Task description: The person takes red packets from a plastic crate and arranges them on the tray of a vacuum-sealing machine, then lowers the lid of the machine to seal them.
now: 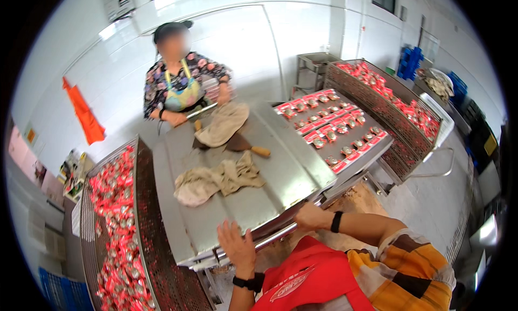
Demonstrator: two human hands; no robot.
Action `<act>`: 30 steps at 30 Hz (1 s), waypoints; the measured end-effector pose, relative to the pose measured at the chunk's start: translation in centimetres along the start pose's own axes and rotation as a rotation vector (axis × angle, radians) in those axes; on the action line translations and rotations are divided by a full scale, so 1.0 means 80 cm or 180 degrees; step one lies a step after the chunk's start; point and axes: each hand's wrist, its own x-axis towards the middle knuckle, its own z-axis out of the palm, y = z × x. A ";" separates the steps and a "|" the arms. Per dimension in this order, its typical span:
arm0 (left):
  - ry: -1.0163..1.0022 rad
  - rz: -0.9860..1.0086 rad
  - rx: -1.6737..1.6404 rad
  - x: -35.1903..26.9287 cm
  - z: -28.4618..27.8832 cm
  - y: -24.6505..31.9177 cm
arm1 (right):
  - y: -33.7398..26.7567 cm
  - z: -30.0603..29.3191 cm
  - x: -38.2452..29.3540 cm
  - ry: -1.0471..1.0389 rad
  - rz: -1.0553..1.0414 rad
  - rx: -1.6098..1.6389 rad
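My left hand [238,244] is at the near edge of a stainless steel machine top [243,206], fingers spread, holding nothing. At the machine's near right corner my right hand [309,216] is curled at the end of a metal bar [277,235]; whether it grips the bar cannot be told. A crumpled beige cloth [218,179] lies on the top ahead of my left hand. Farther off, a second cloth [224,125] partly covers scrapers, one with a wooden handle [260,151]. On the right, rows of red-and-silver packets [342,127] lie on a flat surface joined to the machine.
Across the machine a co-worker [178,76] has both hands at another metal bar [202,110]. A perforated metal bin [145,214] of red packets stands at the left, another [376,121] at the right. An orange cloth [84,112] hangs on the wall.
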 end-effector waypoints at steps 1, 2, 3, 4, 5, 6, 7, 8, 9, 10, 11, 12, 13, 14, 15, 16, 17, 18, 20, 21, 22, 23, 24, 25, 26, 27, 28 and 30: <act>0.0003 -0.0114 0.0119 -0.008 0.007 -0.014 | -0.003 0.018 0.006 -0.0021 -0.0051 0.0079; -0.0022 -0.0142 0.0152 -0.014 0.014 -0.021 | -0.006 0.029 0.008 -0.0049 -0.0032 0.0152; -0.0065 -0.0180 0.0191 -0.019 0.019 -0.026 | -0.008 0.039 0.008 -0.0091 -0.0016 0.0241; -0.0138 -0.0215 0.0255 -0.020 0.021 -0.027 | -0.008 0.049 0.010 -0.0151 -0.0035 0.0282; -0.0127 -0.0172 0.0337 -0.024 0.027 -0.031 | -0.007 0.059 0.011 -0.0211 -0.0053 0.0321; -0.0114 -0.0122 0.0406 -0.025 0.033 -0.032 | -0.005 0.078 0.006 0.0095 -0.0057 0.0204; -0.0113 -0.0109 0.0505 -0.028 0.032 -0.031 | -0.004 0.075 0.006 -0.0119 -0.0064 0.0275; -0.0139 -0.0160 0.0478 -0.027 0.033 -0.030 | -0.005 0.073 0.006 -0.0335 -0.0070 0.0350; -0.0151 -0.0126 0.0522 -0.028 0.036 -0.030 | -0.006 0.061 0.005 -0.0523 -0.0069 0.0412; -0.0148 -0.0168 0.0574 -0.030 0.037 -0.033 | -0.008 0.045 0.008 -0.0551 -0.0183 0.0638; -0.0131 -0.0197 0.0639 -0.031 0.038 -0.035 | -0.010 0.024 0.011 -0.0554 -0.0306 0.0864; -0.0193 -0.0160 0.0706 -0.029 0.037 -0.029 | -0.005 0.004 0.006 -0.0547 -0.0393 0.1079; -0.0115 -0.0143 0.0660 -0.030 0.039 -0.026 | 0.004 -0.016 0.000 -0.0239 -0.0565 0.1438; -0.0051 -0.0087 0.0807 -0.032 0.041 -0.029 | 0.017 -0.035 -0.007 0.0073 -0.0744 0.1793; 0.0007 -0.0022 0.0944 -0.030 0.044 -0.029 | 0.039 -0.046 -0.016 0.0393 -0.0912 0.2140; 0.0037 0.0019 0.0871 -0.022 0.037 -0.020 | 0.073 -0.046 -0.030 0.0840 -0.0780 0.2038; 0.0066 0.0063 0.0787 -0.013 0.033 -0.008 | 0.118 -0.041 -0.051 0.1068 -0.0234 0.1919; -0.0007 -0.0050 0.0611 -0.017 0.034 -0.006 | 0.174 -0.050 -0.068 0.1243 0.0123 0.1878; 0.0159 -0.0105 0.0949 -0.013 0.035 0.002 | 0.316 -0.026 -0.105 0.1627 0.0894 0.1449; 0.0250 -0.0099 0.1072 -0.011 0.042 0.008 | 0.390 -0.029 -0.127 0.1437 0.1558 0.1164; 0.0289 -0.0219 0.1349 -0.007 0.048 0.031 | 0.469 -0.022 -0.153 0.1356 0.2076 0.0756; 0.0343 -0.0345 0.1684 -0.002 0.048 0.052 | 0.534 -0.017 -0.171 0.1466 0.2371 0.0586; 0.0518 -0.0233 0.1814 -0.005 0.057 0.062 | 0.596 -0.023 -0.181 0.1594 0.2654 0.0373; 0.0657 -0.0475 0.1795 -0.007 0.072 0.090 | 0.644 -0.026 -0.180 0.1560 0.2936 0.0499; 0.0658 -0.0463 0.1593 -0.003 0.096 0.113 | 0.689 -0.029 -0.178 0.1521 0.3217 0.0619; 0.0631 -0.0465 0.1431 0.003 0.117 0.145 | 0.725 -0.024 -0.172 0.1436 0.3484 0.0768; 0.0787 -0.0452 0.0705 0.011 0.154 0.180 | 0.759 -0.020 -0.165 0.1375 0.3540 0.0913; 0.0239 -0.1007 -0.0178 0.049 0.209 0.267 | 0.803 -0.008 -0.137 0.0909 0.3652 0.1014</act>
